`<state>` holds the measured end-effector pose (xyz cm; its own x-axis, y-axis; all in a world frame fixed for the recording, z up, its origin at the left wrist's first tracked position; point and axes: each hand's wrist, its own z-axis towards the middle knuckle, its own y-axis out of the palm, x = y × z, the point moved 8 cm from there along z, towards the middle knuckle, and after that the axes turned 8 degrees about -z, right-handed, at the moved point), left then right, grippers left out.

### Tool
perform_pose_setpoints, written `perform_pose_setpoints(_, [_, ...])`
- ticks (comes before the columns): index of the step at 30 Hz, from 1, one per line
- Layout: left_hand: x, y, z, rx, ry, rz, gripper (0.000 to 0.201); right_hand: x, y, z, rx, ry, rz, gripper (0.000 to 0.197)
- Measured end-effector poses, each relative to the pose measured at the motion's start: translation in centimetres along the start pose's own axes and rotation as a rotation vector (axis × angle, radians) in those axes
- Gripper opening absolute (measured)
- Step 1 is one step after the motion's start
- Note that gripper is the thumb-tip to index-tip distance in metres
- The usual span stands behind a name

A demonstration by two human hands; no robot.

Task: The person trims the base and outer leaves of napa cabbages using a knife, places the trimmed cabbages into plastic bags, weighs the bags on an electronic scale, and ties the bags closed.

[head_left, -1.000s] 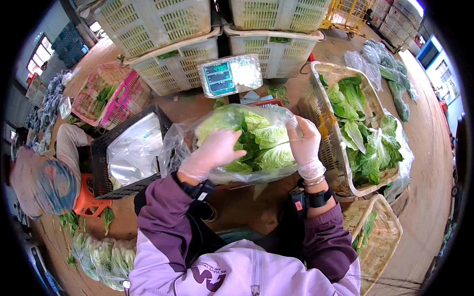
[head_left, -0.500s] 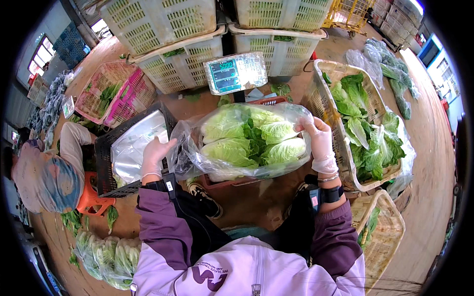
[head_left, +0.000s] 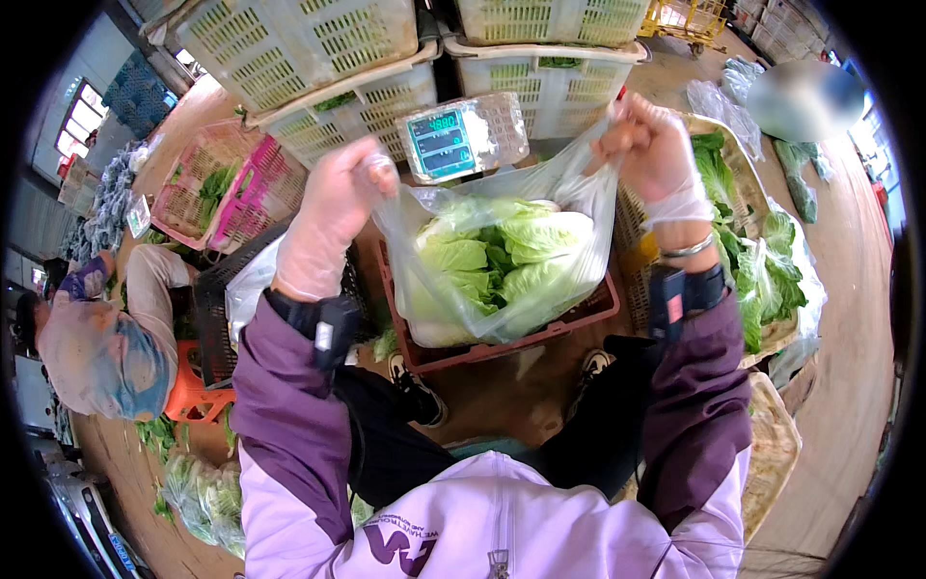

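Both hands have risen: the left hand (head_left: 333, 217) and right hand (head_left: 651, 145) each pinch the clear bag's (head_left: 502, 275) top corners, hanging its lettuce (head_left: 492, 265) over the red crate (head_left: 579, 323), partly hiding the scale (head_left: 449, 140)

Clear bag (head_left: 569, 207) w/ pale green-white cabbage (head_left: 497, 265); red-brown crate (head_left: 579, 323); pink basket (head_left: 236, 188); cream lattice crates (head_left: 289, 43); purple/lilac sleeves (head_left: 280, 386).

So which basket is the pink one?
The pink basket at the left, holding a few greens. The stacked crates beside it are pale cream, and the crate under the bag is red-brown.
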<state>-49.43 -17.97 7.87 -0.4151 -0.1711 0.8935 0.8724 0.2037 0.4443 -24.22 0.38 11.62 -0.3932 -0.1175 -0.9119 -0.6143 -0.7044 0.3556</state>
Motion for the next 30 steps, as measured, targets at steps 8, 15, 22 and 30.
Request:
perform_pose_setpoints(8, [1.3, 5.7, 0.5, -0.093, 0.042, 0.03, 0.034, 0.1, 2.9, -3.7, -0.212, -0.079, -0.484, 0.024])
perform_pose_setpoints(15, [0.6, 2.6, -2.9, -0.174, 0.012, 0.22, 0.053, 0.8, 1.8, -4.2, -0.256, -0.031, -0.799, 0.042])
perform_pose_setpoints(22, [-2.1, 4.0, -5.6, -0.351, -0.188, -0.251, 0.04, 4.1, 4.4, -3.8, -0.162, -0.036, -0.839, 0.033])
perform_pose_setpoints(30, [-3.8, 14.0, -3.6, -0.426, 0.205, 0.706, 0.02, 9.8, 7.8, -3.0, -0.434, -0.435, -0.999, 0.048])
